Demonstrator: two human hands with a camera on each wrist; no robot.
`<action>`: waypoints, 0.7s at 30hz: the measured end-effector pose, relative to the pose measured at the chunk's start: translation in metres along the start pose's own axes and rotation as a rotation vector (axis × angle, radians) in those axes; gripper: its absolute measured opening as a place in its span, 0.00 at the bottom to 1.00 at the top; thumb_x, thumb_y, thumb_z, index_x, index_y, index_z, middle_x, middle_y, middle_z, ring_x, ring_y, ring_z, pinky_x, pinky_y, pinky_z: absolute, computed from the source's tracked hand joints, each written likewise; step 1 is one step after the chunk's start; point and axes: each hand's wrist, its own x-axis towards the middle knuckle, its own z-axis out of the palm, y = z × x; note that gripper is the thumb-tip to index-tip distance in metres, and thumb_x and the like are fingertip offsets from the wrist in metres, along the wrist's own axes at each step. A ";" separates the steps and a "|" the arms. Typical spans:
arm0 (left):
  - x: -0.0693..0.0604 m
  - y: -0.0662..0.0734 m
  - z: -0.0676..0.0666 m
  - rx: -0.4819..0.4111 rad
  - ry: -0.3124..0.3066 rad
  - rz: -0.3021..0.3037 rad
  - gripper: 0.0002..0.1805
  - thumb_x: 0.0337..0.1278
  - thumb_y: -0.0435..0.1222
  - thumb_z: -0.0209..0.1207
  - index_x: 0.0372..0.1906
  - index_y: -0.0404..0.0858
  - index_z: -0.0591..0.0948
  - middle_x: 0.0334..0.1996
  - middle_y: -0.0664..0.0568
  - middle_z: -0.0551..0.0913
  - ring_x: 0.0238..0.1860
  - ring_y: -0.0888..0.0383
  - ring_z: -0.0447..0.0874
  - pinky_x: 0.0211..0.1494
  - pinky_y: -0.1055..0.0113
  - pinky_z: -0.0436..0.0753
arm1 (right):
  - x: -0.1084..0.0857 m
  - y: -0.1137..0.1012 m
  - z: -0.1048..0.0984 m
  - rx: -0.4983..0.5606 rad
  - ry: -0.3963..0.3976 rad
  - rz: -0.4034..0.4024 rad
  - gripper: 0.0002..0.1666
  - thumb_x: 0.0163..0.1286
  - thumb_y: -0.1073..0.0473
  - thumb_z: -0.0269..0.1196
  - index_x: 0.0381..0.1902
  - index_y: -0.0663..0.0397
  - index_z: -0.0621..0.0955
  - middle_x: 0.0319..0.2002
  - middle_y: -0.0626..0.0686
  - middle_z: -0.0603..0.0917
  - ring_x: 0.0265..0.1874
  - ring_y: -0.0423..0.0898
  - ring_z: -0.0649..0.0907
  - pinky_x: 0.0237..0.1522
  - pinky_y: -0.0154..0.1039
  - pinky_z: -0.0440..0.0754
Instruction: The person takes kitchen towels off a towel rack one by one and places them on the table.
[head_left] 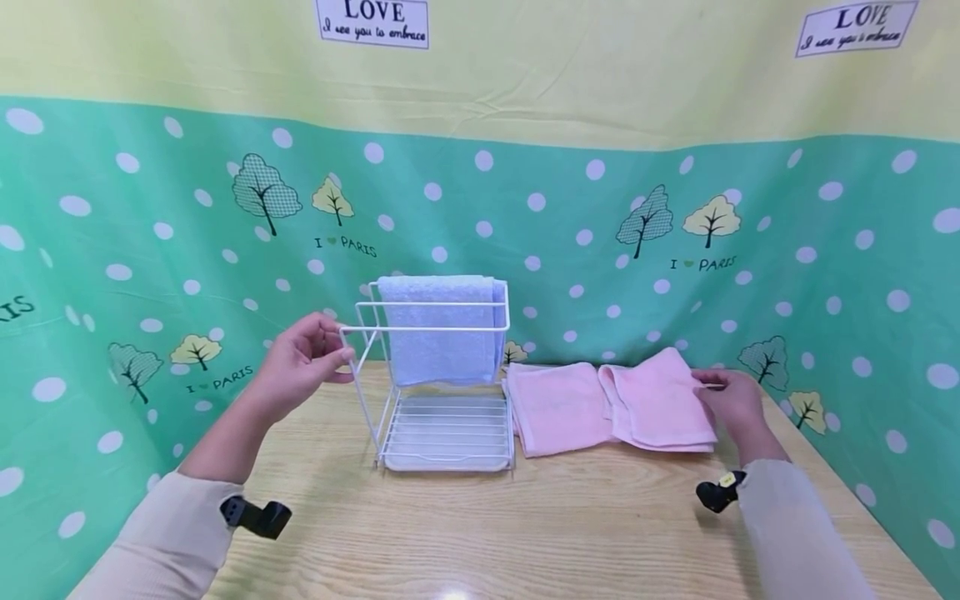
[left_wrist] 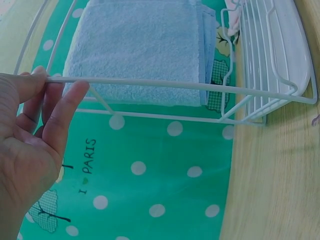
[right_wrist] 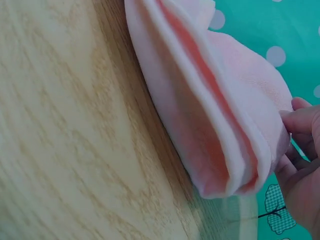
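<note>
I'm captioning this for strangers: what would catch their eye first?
Probably the dotted green backdrop, behind everything. Next, the blue towel hanging on the white wire rack, which the left hand holds at its left end. Right of the rack, the right hand pinches folded pink cloth.

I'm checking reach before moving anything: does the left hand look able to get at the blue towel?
Probably yes: the left hand pinches the white rack just left of the blue towel; once it lets go, only thin, spaced bars partly block the front.
</note>
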 end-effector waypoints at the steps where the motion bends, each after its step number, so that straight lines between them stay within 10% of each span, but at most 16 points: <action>1: 0.000 0.000 0.000 0.000 -0.002 0.001 0.09 0.63 0.27 0.60 0.44 0.36 0.73 0.37 0.40 0.75 0.36 0.50 0.82 0.38 0.56 0.89 | 0.001 0.001 0.000 0.004 0.006 0.003 0.22 0.72 0.66 0.58 0.63 0.61 0.74 0.62 0.68 0.71 0.59 0.65 0.71 0.57 0.55 0.79; 21: 0.001 -0.001 0.000 -0.001 0.001 0.024 0.09 0.62 0.25 0.60 0.43 0.36 0.72 0.34 0.41 0.74 0.34 0.54 0.82 0.37 0.55 0.89 | 0.014 0.028 0.005 0.070 0.073 0.070 0.22 0.76 0.61 0.53 0.65 0.57 0.73 0.66 0.64 0.68 0.63 0.61 0.70 0.58 0.53 0.79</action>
